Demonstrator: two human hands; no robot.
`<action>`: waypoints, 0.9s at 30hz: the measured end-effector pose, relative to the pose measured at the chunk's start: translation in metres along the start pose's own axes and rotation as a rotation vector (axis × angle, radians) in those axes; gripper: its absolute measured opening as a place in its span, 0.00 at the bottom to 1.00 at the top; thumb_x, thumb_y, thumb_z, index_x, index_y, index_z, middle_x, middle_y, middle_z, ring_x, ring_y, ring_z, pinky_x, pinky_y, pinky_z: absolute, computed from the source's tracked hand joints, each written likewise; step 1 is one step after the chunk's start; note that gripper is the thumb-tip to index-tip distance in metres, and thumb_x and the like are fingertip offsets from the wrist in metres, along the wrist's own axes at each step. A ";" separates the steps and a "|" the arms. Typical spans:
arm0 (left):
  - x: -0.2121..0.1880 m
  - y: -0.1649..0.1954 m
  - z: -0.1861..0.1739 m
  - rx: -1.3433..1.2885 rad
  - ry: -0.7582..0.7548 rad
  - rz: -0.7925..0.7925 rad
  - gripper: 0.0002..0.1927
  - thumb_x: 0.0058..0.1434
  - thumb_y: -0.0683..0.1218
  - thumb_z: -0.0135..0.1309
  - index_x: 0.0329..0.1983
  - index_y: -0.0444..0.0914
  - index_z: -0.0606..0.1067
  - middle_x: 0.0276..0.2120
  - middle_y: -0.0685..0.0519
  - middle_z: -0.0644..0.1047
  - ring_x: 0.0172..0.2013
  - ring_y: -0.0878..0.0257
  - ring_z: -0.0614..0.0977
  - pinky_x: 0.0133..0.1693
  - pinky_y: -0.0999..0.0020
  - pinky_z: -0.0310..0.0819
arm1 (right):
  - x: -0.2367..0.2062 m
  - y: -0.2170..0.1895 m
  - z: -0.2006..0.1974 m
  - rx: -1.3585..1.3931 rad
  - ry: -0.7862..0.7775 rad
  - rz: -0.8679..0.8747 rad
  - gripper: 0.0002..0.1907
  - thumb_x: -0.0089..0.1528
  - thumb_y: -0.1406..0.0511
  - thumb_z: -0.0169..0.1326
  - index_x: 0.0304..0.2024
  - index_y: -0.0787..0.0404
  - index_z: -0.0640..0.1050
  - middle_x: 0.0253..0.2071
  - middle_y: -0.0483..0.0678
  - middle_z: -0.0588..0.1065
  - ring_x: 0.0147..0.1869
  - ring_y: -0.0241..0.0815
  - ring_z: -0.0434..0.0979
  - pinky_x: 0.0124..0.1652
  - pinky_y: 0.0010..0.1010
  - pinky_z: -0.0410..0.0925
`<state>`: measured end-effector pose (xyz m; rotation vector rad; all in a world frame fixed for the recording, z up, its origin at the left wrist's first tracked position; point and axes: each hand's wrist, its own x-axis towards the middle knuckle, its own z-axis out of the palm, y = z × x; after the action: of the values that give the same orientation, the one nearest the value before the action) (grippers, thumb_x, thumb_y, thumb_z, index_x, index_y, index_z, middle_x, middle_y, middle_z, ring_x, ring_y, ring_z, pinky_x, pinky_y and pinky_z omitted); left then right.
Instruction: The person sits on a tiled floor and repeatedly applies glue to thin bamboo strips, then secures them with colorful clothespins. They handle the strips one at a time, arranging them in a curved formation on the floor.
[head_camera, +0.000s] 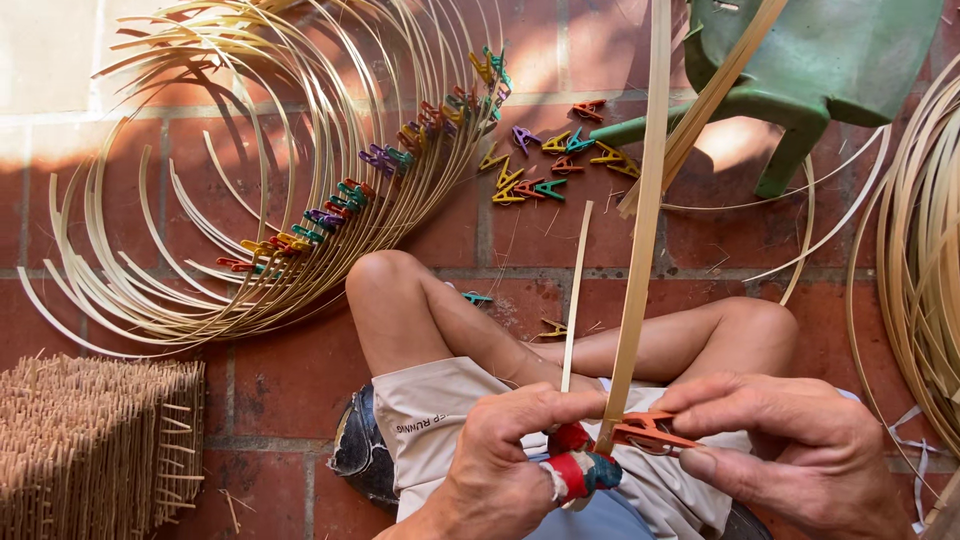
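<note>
Bamboo strips (640, 250) rise from between the two hands near the bottom of the view, a wide one leaning up toward the far edge and a thin one (574, 290) just left of it. The left hand (510, 460) has its fingers (545, 405) closed around the base of the strips; a thumb wrapped in red, white and blue tape (580, 470) presses there. The right hand (790, 450) pinches an orange clip (650, 430) against the wide strip, its fingers closed on the clip's handles. Both hands hover over the person's lap, above beige shorts (430, 415) and bare knees.

On the red brick floor (300, 370) to the far left lies a big bundle of bent strips (250, 200), curved into arcs and held together by a row of coloured clips (340, 205) in red, yellow, green and purple. Loose clips (545, 165) are scattered on the floor beyond the knees, and two more lie near the legs. At the near left stands a small woven box (95, 445) with bristling stick ends. A green plastic stool (800, 70) sits at the far right, with more strips leaning across it. Another coil of strips (925, 250) fills the right edge.
</note>
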<state>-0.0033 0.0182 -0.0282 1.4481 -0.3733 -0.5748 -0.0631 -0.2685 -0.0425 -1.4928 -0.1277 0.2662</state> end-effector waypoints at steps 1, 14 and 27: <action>0.001 0.002 -0.001 -0.046 0.004 -0.050 0.23 0.56 0.34 0.66 0.56 0.38 0.81 0.34 0.53 0.80 0.31 0.68 0.81 0.33 0.71 0.75 | 0.003 -0.002 0.000 -0.041 -0.007 0.004 0.16 0.57 0.72 0.64 0.47 0.72 0.83 0.50 0.60 0.81 0.54 0.50 0.85 0.54 0.37 0.76; -0.010 0.011 -0.016 0.157 0.059 0.085 0.27 0.52 0.34 0.67 0.57 0.37 0.79 0.29 0.53 0.78 0.30 0.68 0.79 0.34 0.71 0.74 | 0.167 0.206 0.077 -1.593 -0.402 -0.051 0.05 0.54 0.66 0.57 0.31 0.55 0.83 0.34 0.49 0.78 0.44 0.48 0.77 0.43 0.41 0.69; -0.011 -0.006 0.000 0.045 0.030 0.102 0.20 0.55 0.35 0.68 0.52 0.37 0.82 0.33 0.52 0.80 0.32 0.66 0.80 0.37 0.71 0.75 | 0.155 -0.007 -0.007 -0.203 0.419 -0.095 0.08 0.62 0.66 0.54 0.43 0.62 0.77 0.40 0.48 0.78 0.43 0.42 0.82 0.46 0.35 0.76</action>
<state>-0.0131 0.0243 -0.0331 1.4700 -0.4360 -0.4638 0.0893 -0.2368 -0.0488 -1.7072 0.1136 -0.1425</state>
